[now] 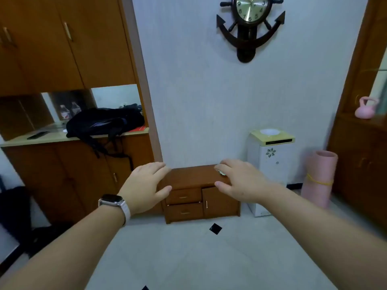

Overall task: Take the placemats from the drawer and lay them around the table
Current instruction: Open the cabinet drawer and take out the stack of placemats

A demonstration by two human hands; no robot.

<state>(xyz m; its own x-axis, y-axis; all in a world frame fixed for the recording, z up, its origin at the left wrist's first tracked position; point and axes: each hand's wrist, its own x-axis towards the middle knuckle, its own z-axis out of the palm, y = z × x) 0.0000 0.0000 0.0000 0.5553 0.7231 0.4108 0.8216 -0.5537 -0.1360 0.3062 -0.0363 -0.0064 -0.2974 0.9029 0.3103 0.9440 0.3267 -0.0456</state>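
Observation:
A low brown wooden cabinet point(194, 176) stands on the floor against the white wall. It has two drawers on the left, the upper drawer point(183, 196) and the lower drawer point(184, 212), both shut, and a small door point(219, 201) on the right. My left hand point(146, 185), with a white watch on the wrist, is stretched out in front of the cabinet's left end, fingers apart and empty. My right hand point(238, 181) is held out in front of its right end, fingers apart, holding nothing. No placemats and no table are in view.
A white box-shaped unit with a yellow top point(270, 160) stands right of the cabinet, then a rolled pink mat point(318, 181). Tall wooden cupboards point(62, 49) with a counter and a black backpack point(104, 122) fill the left. Another wooden unit point(360, 164) is on the right. Light tiled floor point(199, 258) lies ahead.

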